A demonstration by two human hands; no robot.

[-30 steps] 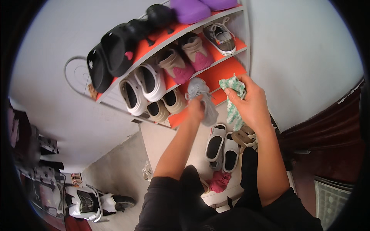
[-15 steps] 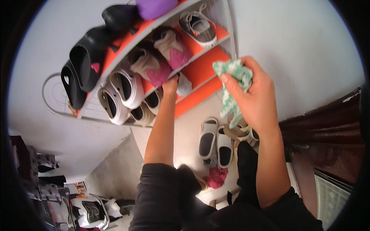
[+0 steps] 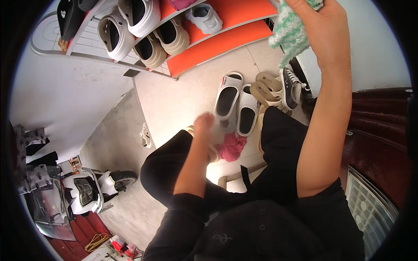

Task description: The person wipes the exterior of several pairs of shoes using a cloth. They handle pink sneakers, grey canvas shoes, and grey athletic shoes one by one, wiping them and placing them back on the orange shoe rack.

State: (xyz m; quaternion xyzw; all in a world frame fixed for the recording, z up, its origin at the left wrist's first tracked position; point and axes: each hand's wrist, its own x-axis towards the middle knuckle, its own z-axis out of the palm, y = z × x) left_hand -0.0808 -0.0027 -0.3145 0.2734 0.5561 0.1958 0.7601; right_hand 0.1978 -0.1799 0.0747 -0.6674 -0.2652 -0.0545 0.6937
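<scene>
I can see a way for the left hand (image 3: 203,122) over the tiles (image 3: 183,93) to the rack (image 3: 220,48). Rightward, the slippers (image 3: 228,96) block it, then sandals (image 3: 271,82) and a sneaker (image 3: 291,93) packed close; a pink cloth (image 3: 233,148) lies just below them. Up on the shelf (image 3: 248,13), there's room right of the grey shoe (image 3: 205,19), but tan clogs (image 3: 174,37) crowd its left.

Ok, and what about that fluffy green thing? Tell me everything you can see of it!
The green-and-white cloth looks soft and fuzzy, with the two colours mixed in patches. It is crumpled, and the right hand grips its upper part while the rest dangles in ragged, uneven ends. It shows at the upper right, in front of the right end of the orange-shelved rack. The picture's top edge cuts off a bit of it.
</scene>
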